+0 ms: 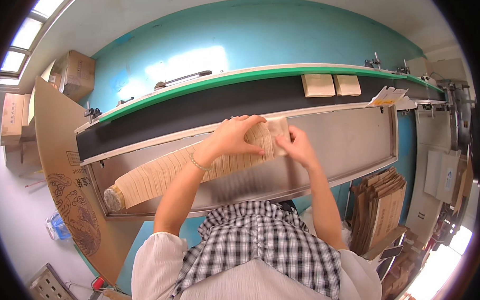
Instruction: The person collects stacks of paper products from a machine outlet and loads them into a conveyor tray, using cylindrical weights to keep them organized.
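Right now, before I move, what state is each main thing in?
Row of thin beige packs: lined up along the metal tray.
Left hand: curled over the row, thumb apart from fingers.
Right hand: pinching the end pack.
Two beige packs: side by side on the black strip.
Flattened cartons: stacked on edge.
Large cardboard sheet: upright.

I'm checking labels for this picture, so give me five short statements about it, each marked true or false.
1. The left hand spans the beige stack. True.
2. The bracelet is on the right wrist. False: it is on the left.
3. Two beige blocks lie on the black surface. True.
4. The right hand is well away from the stack. False: it touches the stack's right end.
5. The stack lies outside the metal tray. False: it lies in it.
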The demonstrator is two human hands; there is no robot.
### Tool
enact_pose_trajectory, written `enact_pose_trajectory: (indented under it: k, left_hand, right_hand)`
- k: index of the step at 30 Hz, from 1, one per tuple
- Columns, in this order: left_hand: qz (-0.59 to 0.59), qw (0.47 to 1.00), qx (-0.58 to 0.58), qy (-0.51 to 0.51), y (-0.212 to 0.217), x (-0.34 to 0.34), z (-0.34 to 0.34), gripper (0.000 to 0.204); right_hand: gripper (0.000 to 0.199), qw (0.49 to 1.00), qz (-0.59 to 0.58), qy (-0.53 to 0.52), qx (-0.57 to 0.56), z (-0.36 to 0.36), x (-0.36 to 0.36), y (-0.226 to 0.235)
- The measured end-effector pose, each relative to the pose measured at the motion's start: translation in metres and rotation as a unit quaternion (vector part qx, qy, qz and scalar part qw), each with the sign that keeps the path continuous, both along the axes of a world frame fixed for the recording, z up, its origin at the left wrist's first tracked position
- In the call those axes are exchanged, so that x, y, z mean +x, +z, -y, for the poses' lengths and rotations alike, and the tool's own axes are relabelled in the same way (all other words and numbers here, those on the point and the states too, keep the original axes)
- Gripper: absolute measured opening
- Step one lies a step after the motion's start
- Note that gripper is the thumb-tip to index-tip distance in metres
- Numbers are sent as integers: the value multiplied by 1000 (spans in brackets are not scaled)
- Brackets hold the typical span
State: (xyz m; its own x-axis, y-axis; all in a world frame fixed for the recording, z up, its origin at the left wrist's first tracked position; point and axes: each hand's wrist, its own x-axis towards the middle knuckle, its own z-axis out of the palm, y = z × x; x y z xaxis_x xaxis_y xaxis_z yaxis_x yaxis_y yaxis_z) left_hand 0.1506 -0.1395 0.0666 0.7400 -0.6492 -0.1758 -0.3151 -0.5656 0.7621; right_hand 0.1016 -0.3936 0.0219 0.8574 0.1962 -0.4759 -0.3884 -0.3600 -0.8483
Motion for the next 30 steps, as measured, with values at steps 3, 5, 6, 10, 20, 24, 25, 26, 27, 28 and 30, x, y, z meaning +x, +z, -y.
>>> enact_pose_trajectory:
  k: [3,5,6,10,20,24,25,26,27,28,30]
  left_hand:
    - [15,1000,-15,-2,-1,2,5,80]
    - [-9,1000,3,4,-2,0,0,80]
    - [-32,999,18,4,-2,2,-1,80]
    - [21,1000,16,11,-2,-7,-7,79]
    - [5,1000,20,24,4,-7,-10,75]
    - [1,999,27,33,-3,-8,-16,75]
    - [0,999,27,34,-4,-10,-16,75]
    - [28,999,26,33,-4,-12,-18,75]
    - [55,998,25,32,-4,-15,-20,75]
    - [55,998,24,32,-1,-16,-20,75]
    - [35,998,40,30,7,-17,-23,74]
  right_hand:
    - [37,942,18,-258,212,0,33,-13]
    - [37,939,-62,-253,225,-15,38,5]
    - [36,956,-72,-226,175,-22,29,3]
    - [38,996,54,-42,50,-45,-13,6]
    - [31,924,-21,-288,251,-28,35,7]
    - [38,979,-7,-146,141,-53,3,6]
    - [39,990,29,-94,101,-59,-9,6]
    - [40,995,64,-41,61,-62,-16,4]
    - [43,991,29,-81,100,-62,-18,3]
    - [43,991,29,-81,99,-58,-19,-3]
    - [40,963,-60,-168,204,-46,-18,-17]
